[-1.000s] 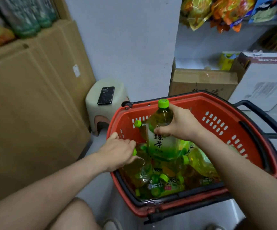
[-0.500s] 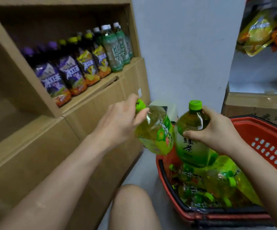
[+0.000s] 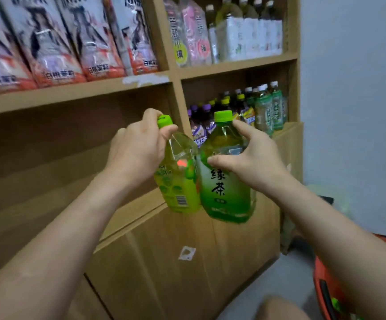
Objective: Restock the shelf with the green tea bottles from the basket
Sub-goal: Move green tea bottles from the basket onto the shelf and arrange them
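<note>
My left hand [image 3: 136,151] grips the neck of a green tea bottle [image 3: 178,181] with a green cap, tilted a little. My right hand [image 3: 249,160] holds a second green tea bottle [image 3: 224,190] by its shoulder, upright, with black Chinese characters on its label. The two bottles touch side by side in the air, in front of the wooden shelf [image 3: 127,213]. The shelf compartment behind my left hand looks bare. The red basket [image 3: 325,280] shows only as a rim at the lower right corner.
The compartment to the right holds rows of bottles [image 3: 252,112] with purple, yellow and white caps. Bottle packs [image 3: 55,42] and pale bottles [image 3: 245,35] fill the upper shelf. A grey wall [image 3: 353,100] stands on the right. My knee [image 3: 279,308] is at the bottom.
Both hands lifted their bottles out of the basket and up toward the shelf. The view swung left and up, so the basket has nearly left the frame.
</note>
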Demonstrator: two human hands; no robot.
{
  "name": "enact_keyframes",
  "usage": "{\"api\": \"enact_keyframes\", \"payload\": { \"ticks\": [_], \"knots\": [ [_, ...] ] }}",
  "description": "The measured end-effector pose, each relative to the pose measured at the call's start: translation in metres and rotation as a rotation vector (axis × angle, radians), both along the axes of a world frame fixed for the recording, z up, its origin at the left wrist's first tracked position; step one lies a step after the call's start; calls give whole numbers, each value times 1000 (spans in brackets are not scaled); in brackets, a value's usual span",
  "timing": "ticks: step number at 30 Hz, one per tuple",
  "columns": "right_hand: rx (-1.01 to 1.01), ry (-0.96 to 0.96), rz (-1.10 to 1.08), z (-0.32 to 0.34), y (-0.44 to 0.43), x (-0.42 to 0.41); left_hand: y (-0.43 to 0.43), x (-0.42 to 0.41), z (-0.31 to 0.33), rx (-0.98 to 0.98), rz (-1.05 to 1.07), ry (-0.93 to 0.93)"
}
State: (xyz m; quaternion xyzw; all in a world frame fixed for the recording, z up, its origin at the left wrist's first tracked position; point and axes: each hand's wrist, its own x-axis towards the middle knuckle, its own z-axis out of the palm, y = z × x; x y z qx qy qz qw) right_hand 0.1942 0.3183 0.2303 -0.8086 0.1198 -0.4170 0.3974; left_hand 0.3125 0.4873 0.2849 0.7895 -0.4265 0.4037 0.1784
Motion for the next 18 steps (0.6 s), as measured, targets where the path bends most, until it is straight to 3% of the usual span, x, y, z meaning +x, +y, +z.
{"api": "enact_keyframes", "payload": {
  "ticks": [4, 9, 12, 15, 18],
  "knots": [
    [40, -26, 79, 14, 28, 55, 23, 43, 4, 33, 230, 99],
    [24, 8, 114, 4, 55, 120, 33, 94, -14, 19, 366, 200],
    [-34, 28, 88, -17, 64, 146, 35, 111, -26, -100, 328, 252],
    [-102, 1, 40, -27, 64, 166, 37, 110, -47, -98, 180, 419],
    [-191, 129, 12, -26, 61, 177, 44, 107, -70, -75, 192, 511]
  ]
}}
